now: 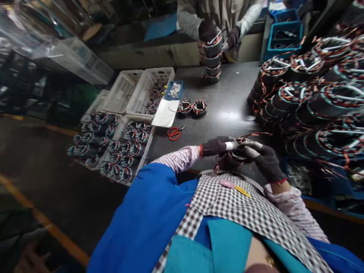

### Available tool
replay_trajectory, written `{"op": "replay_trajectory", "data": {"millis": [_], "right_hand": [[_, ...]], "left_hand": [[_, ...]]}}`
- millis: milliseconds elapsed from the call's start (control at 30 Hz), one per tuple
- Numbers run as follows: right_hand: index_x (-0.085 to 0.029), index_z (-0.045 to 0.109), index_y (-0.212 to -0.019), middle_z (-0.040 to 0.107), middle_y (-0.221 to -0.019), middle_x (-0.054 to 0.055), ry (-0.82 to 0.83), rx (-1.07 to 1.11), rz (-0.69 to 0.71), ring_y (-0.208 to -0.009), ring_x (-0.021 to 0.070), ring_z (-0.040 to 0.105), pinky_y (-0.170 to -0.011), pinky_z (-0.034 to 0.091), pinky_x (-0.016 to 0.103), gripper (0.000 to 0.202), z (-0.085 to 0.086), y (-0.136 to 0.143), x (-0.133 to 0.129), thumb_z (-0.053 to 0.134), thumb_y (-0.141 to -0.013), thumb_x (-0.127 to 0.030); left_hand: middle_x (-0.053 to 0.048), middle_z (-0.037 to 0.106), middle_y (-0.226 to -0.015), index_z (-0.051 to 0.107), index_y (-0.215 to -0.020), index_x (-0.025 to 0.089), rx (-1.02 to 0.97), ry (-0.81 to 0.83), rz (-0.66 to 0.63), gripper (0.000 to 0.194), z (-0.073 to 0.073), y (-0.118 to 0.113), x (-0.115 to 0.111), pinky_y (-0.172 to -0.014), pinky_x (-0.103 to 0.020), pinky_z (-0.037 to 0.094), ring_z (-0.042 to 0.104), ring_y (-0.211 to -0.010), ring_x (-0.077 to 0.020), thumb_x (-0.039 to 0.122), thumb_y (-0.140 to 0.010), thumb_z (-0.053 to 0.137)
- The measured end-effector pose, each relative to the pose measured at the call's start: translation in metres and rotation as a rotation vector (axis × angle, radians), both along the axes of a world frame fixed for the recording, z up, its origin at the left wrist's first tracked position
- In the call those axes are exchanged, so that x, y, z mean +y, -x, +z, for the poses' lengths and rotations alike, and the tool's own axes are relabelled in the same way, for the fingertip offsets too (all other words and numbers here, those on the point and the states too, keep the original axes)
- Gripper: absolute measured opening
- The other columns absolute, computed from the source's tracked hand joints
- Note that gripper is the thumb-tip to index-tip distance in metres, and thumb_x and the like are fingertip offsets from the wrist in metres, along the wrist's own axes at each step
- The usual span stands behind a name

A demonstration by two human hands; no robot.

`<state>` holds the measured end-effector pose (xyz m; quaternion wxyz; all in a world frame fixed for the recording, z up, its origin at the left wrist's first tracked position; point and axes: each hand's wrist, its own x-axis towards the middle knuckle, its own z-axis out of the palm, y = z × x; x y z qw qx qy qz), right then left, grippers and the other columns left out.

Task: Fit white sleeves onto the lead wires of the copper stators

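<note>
Both of my hands wear dark gloves with pale fingertips and meet at the near edge of the dark table. My left hand (pixel 218 146) has its fingers closed on the left side of a wound stator (pixel 235 158). On the other side, my right hand (pixel 263 157) pinches at the stator's top, where copper-coloured wires stick out. The fingers partly hide the stator. Red-handled scissors (pixel 174 133) lie to the left, and two small stators (pixel 192 108) stand beyond them beside a white paper (pixel 166 113).
Tall stacks of stators (pixel 327 102) crowd the right side. White crates (pixel 129 113) of stators and wired parts stand left, with a small blue bin (pixel 174 90) beside them. Across the table, a person's gloved hands hold a stator stack (pixel 213 60). A blue crate (pixel 285 36) sits behind.
</note>
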<state>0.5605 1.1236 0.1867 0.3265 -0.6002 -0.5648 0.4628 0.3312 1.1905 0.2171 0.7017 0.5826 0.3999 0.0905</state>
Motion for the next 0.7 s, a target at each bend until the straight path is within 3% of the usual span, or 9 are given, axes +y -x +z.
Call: {"op": "replay_trajectory", "data": {"millis": [67,200,267,333,433,500,567,633,700], "right_hand": [[-0.036,0.093,-0.105,0.090,-0.123,0.009,-0.006,0.202,-0.034,-0.126,0.0402,0.083,-0.118,0.065,0.059,0.027,0.007,0.002,-0.004,0.077,-0.091,-0.052],[-0.028,0.088,-0.093,0.089,-0.112,0.011,-0.168,0.271,-0.120,-0.116,0.0363,0.083,-0.117,0.066,0.057,0.029,0.020,0.013,-0.004,0.088,-0.084,-0.056],[-0.025,0.083,-0.088,0.087,-0.102,0.010,-0.181,0.315,-0.150,-0.102,0.0320,0.083,-0.106,0.070,0.053,0.033,0.022,0.017,-0.003,0.090,-0.085,-0.057],[-0.024,0.081,-0.089,0.086,-0.098,0.009,-0.153,0.343,-0.191,-0.094,0.0275,0.080,-0.099,0.071,0.048,0.033,0.018,0.014,-0.007,0.092,-0.086,-0.055],[-0.025,0.080,-0.105,0.085,-0.102,0.007,-0.141,0.358,-0.392,-0.088,0.0234,0.077,-0.090,0.070,0.042,0.034,0.002,-0.013,-0.022,0.094,-0.083,-0.047],[-0.025,0.079,-0.116,0.085,-0.110,0.010,-0.121,0.283,-0.630,-0.092,0.0239,0.076,-0.090,0.068,0.040,0.035,-0.014,-0.047,-0.037,0.088,-0.086,-0.041],[-0.023,0.081,-0.117,0.084,-0.122,0.017,0.010,0.040,-0.801,-0.107,0.0270,0.076,-0.101,0.065,0.044,0.026,-0.031,-0.086,-0.056,0.078,-0.092,-0.032],[-0.020,0.086,-0.112,0.080,-0.136,0.027,0.272,-0.307,-0.788,-0.122,0.0319,0.074,-0.113,0.059,0.049,0.023,-0.041,-0.117,-0.074,0.070,-0.096,-0.021],[-0.020,0.090,-0.117,0.076,-0.145,0.031,0.464,-0.572,-0.650,-0.127,0.0354,0.074,-0.115,0.055,0.051,0.032,-0.045,-0.128,-0.086,0.065,-0.098,-0.015]], "left_hand": [[-0.003,0.064,-0.077,0.068,-0.090,0.016,-0.110,0.096,0.097,0.041,-0.006,-0.004,0.001,-0.057,-0.024,0.043,0.054,-0.062,-0.0120,0.052,-0.095,0.087],[0.000,0.056,-0.075,0.058,-0.092,0.018,-0.195,0.215,0.152,0.060,-0.016,-0.019,-0.005,-0.054,-0.022,0.037,0.048,-0.060,-0.0089,0.065,-0.089,0.095],[0.002,0.051,-0.073,0.057,-0.094,0.019,-0.138,0.247,0.112,0.061,-0.016,-0.024,-0.009,-0.051,-0.022,0.033,0.043,-0.057,-0.0080,0.070,-0.093,0.090],[-0.001,0.059,-0.078,0.059,-0.100,0.019,-0.056,0.218,0.020,0.053,-0.014,-0.025,-0.010,-0.055,-0.023,0.043,0.052,-0.061,-0.0111,0.068,-0.102,0.080],[-0.012,0.079,-0.114,0.067,-0.127,0.017,0.152,-0.157,-0.008,0.030,-0.010,-0.021,-0.010,-0.088,-0.035,0.066,0.075,-0.099,-0.0222,0.042,-0.111,0.071],[-0.015,0.079,-0.142,0.065,-0.150,0.017,0.359,-0.550,-0.017,0.042,-0.010,-0.017,-0.012,-0.117,-0.046,0.062,0.074,-0.131,-0.0287,0.026,-0.109,0.069],[-0.016,0.075,-0.155,0.065,-0.160,0.018,0.514,-0.834,-0.168,0.056,-0.012,-0.014,-0.017,-0.136,-0.058,0.048,0.067,-0.149,-0.0357,0.024,-0.105,0.072],[-0.017,0.077,-0.154,0.072,-0.159,0.018,0.557,-0.946,-0.390,0.057,-0.013,-0.016,-0.024,-0.143,-0.068,0.033,0.064,-0.153,-0.0422,0.027,-0.103,0.078],[-0.018,0.081,-0.145,0.080,-0.148,0.016,0.561,-0.969,-0.518,0.044,-0.013,-0.024,-0.027,-0.144,-0.071,0.027,0.070,-0.146,-0.0430,0.031,-0.107,0.077]]}}
